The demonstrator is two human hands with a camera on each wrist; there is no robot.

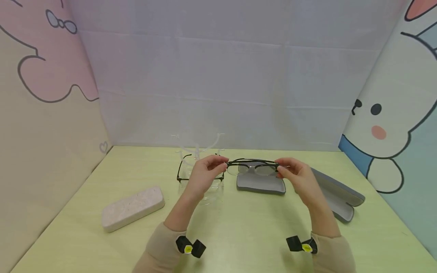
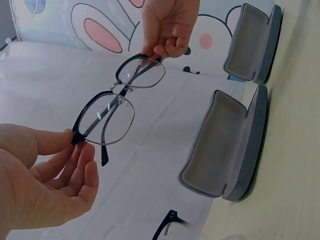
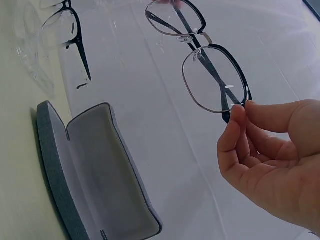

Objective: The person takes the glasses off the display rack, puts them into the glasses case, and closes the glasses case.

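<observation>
Both hands hold up a pair of half-rim eyeglasses [image 1: 268, 165] with black brows and thin metal lower rims. Its temples are folded, crossing behind the lenses in both wrist views. My left hand [image 1: 203, 174] pinches one front corner of the frame between thumb and fingers. At the opposite corner, my right hand [image 1: 297, 175] pinches it the same way. Directly behind and below the glasses, an open grey glasses case [image 1: 261, 184] rests on the table. Its interior [image 2: 212, 145] holds nothing visible in the left wrist view.
Left of centre, a clear display stand [image 1: 197, 149] carries another dark-framed pair of eyeglasses [image 1: 178, 172], partly hidden by my left hand. A pale speckled case [image 1: 133, 208] lies closed on the table [image 1: 239, 235] at left. A second open grey case [image 1: 338, 191] sits at right.
</observation>
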